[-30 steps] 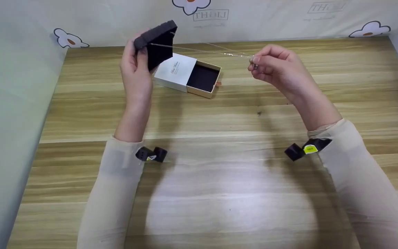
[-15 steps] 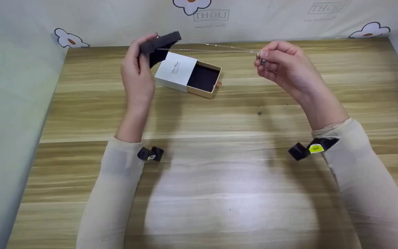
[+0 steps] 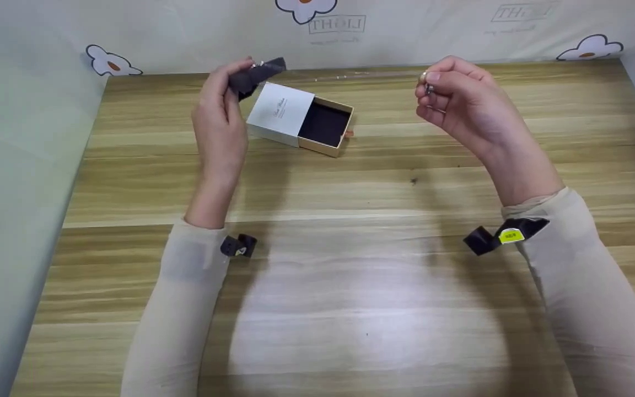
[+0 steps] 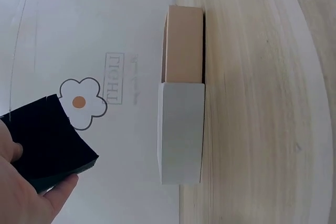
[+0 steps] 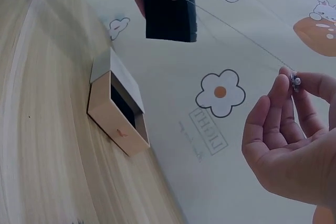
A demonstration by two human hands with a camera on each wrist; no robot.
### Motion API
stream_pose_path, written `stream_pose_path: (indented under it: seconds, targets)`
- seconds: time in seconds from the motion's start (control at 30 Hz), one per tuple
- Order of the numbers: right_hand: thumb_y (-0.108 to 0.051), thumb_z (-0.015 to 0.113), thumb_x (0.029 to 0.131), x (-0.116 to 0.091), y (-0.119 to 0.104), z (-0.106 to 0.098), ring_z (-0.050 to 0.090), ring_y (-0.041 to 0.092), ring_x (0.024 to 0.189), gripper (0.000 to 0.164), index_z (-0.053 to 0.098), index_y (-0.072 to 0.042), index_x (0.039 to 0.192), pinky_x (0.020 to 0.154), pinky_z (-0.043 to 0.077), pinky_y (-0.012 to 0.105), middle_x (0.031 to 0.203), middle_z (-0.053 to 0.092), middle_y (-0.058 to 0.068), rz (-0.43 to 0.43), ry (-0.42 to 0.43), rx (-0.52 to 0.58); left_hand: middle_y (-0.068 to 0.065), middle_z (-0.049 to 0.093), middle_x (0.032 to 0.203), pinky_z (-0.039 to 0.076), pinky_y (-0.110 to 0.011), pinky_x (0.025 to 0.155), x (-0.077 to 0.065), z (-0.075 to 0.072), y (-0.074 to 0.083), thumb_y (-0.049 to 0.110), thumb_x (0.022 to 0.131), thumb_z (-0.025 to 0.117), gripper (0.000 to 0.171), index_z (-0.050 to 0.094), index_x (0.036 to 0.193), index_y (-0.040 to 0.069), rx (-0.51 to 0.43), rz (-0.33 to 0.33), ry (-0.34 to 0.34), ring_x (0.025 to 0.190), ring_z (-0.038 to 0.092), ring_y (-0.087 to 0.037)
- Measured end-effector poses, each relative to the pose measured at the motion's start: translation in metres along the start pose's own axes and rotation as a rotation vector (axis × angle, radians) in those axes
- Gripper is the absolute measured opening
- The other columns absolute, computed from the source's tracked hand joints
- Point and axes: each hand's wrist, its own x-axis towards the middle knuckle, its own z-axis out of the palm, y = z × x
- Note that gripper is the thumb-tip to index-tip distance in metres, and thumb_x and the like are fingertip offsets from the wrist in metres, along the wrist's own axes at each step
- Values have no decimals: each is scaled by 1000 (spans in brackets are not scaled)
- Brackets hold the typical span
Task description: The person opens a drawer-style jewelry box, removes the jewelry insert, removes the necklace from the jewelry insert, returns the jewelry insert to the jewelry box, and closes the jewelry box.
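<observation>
Beyond the wooden table, a pale backdrop is showing 3 printed flowers in the head view. At left, the left hand is gripping a black pad in the air. Next, a white box is standing on the table, its drawer sticking out partly. Farther right, a thin chain is stretching from the pad to the right hand, which is pinching a shiny ornament.
</observation>
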Motion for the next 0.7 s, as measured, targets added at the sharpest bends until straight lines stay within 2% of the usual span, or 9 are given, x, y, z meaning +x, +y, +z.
stream_pose_path:
  seconds: [0.17,0.37,0.7]
  targets:
    - [4,58,94,-1,-3,-3,65,17,69,15,66,-1,82,70,54,28,76,70,9,11,-14,71,-3,67,132,38,-18,112,1,-3,-1,-4,101,44,35,69,123,10,39,11,1,130,57,-12]
    - [0,55,97,-1,-3,-3,63,12,69,22,66,-9,80,71,52,25,74,69,2,-28,19,-37,-2,67,132,39,-18,111,0,-2,-2,-2,102,44,35,68,124,11,69,29,-3,130,57,-13]
    - [3,54,96,-4,-6,-3,59,16,67,17,62,-3,82,69,49,28,74,68,8,-43,-25,122,-1,67,132,40,-18,110,2,-7,-2,1,103,44,34,68,125,12,65,-23,-19,130,56,-10]
